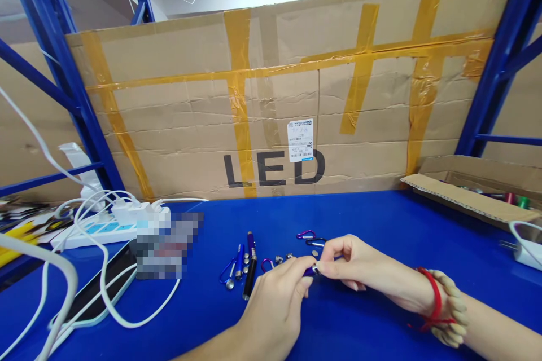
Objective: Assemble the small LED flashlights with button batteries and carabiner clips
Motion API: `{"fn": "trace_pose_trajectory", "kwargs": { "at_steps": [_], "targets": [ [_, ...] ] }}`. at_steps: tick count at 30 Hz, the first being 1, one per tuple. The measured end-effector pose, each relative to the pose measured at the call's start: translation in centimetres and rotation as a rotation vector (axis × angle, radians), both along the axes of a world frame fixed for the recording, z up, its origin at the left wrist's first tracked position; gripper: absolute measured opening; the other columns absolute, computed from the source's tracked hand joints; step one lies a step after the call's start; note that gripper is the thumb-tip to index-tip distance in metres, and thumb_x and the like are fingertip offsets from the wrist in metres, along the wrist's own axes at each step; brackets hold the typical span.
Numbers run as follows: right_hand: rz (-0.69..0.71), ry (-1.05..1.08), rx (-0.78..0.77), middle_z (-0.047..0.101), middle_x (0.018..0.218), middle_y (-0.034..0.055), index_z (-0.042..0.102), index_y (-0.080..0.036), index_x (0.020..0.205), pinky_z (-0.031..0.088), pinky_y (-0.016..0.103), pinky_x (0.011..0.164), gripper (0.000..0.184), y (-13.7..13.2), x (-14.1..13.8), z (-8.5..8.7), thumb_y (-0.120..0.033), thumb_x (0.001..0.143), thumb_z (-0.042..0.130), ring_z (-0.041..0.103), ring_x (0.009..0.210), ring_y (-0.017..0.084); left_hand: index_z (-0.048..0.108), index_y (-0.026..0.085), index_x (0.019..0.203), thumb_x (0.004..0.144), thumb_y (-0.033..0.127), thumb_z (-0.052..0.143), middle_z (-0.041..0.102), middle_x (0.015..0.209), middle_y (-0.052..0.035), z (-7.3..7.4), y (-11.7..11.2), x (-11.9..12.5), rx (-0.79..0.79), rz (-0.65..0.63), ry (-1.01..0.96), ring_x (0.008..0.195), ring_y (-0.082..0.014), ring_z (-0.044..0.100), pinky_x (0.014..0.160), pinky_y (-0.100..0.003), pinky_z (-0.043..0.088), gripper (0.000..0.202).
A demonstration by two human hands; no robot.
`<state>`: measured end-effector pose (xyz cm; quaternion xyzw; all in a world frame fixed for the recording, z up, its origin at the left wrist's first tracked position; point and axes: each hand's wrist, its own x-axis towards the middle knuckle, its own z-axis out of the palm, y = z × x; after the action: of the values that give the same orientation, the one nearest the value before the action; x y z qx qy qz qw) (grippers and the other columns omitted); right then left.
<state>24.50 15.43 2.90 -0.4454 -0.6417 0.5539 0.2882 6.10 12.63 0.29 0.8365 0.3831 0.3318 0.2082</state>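
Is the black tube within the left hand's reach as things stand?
Probably yes: the black tube lies just beside the left hand, nothing visible between, though that hand holds a small purple tube.

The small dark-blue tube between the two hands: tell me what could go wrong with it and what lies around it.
The small dark-blue tube could slip, since the left hand and right hand seem to have it only by the fingers, above the tabletop.
The left hand might nudge the black tube close beside it and set it rolling.
That could scatter the small silver pieces lying loose nearby.
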Motion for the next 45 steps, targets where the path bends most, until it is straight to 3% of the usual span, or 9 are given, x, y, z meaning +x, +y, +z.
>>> {"fn": "trace_pose_trajectory", "kwargs": {
  "at_steps": [7, 12, 15, 18, 26, 33, 45],
  "targets": [
    [-0.01, -0.031, 0.253, 0.045, 0.045, -0.0073, 0.06, -0.014, 0.072, 0.027, 0.017, 0.04, 0.033, 0.0, -0.4, -0.3, -0.045, 0.069, 0.069, 0.036, 0.038, 0.004, 0.058, 0.02, 0.099, 0.092, 0.02, 0.034, 0.054, 0.069, 0.0012, 0.1, 0.1, 0.3, -0.081, 0.024, -0.074, 0.063, -0.0142, 0.05, 0.064, -0.024, 0.037, 0.025],
    [-0.019, -0.089, 0.652, 0.06, 0.079, 0.0026, 0.068, -0.017, 0.087, 0.037, 0.019, 0.044, 0.023, 0.0, -0.2, -0.7, -0.037, 0.079, 0.063, 0.045, 0.047, 0.004, 0.058, 0.019, 0.097, 0.092, 0.022, 0.035, 0.05, 0.064, 0.0031, 0.3, 0.4, 0.3, -0.156, 0.046, -0.139, 0.061, -0.0133, 0.047, 0.061, -0.023, 0.035, 0.024],
    [-0.013, -0.129, 0.885, 0.06, 0.079, 0.0036, 0.071, -0.019, 0.089, 0.04, 0.019, 0.047, 0.019, 0.0, 0.1, -0.6, -0.033, 0.081, 0.061, 0.045, 0.05, 0.006, 0.058, 0.018, 0.097, 0.092, 0.023, 0.034, 0.048, 0.064, 0.0033, 0.4, 0.3, 0.3, -0.168, 0.043, -0.145, 0.06, -0.0129, 0.046, 0.06, -0.023, 0.033, 0.024],
    [0.009, -0.153, 1.017, 0.059, 0.08, 0.0046, 0.072, -0.021, 0.091, 0.044, 0.019, 0.05, 0.02, 0.1, 0.5, -0.7, -0.033, 0.085, 0.057, 0.052, 0.056, 0.008, 0.057, 0.018, 0.098, 0.092, 0.024, 0.034, 0.048, 0.063, 0.0036, 0.4, 0.2, 0.3, -0.183, 0.045, -0.141, 0.06, -0.0129, 0.046, 0.06, -0.023, 0.033, 0.024],
    [0.135, -0.308, 1.118, 0.06, 0.088, 0.0046, 0.071, -0.023, 0.092, 0.048, 0.019, 0.06, 0.024, 0.4, 1.4, -0.4, -0.03, 0.091, 0.048, 0.06, 0.063, 0.008, 0.057, 0.018, 0.088, 0.09, 0.024, 0.035, 0.045, 0.056, 0.0051, 0.4, 0.2, 0.2, -0.235, 0.033, -0.079, 0.054, -0.0127, 0.044, 0.056, -0.023, 0.031, 0.023],
    [0.181, -0.513, 1.297, 0.065, 0.086, 0.0029, 0.071, -0.023, 0.087, 0.04, 0.018, 0.051, 0.024, -0.2, 1.4, 0.7, -0.027, 0.091, 0.048, 0.058, 0.056, 0.007, 0.056, 0.017, 0.08, 0.088, 0.025, 0.034, 0.044, 0.053, 0.005, 0.5, 0.4, 0.2, -0.257, 0.005, -0.054, 0.053, -0.0127, 0.045, 0.056, -0.023, 0.031, 0.025],
    [0.219, -0.476, 1.37, 0.065, 0.081, 0.0011, 0.068, -0.021, 0.087, 0.038, 0.018, 0.053, 0.023, 0.0, 1.7, 0.0, -0.021, 0.093, 0.045, 0.058, 0.06, 0.007, 0.056, 0.018, 0.083, 0.089, 0.025, 0.033, 0.039, 0.052, 0.0058, 0.4, 0.4, 0.1, -0.191, -0.031, -0.007, 0.048, -0.0124, 0.039, 0.051, -0.022, 0.03, 0.025]
  ]
}}
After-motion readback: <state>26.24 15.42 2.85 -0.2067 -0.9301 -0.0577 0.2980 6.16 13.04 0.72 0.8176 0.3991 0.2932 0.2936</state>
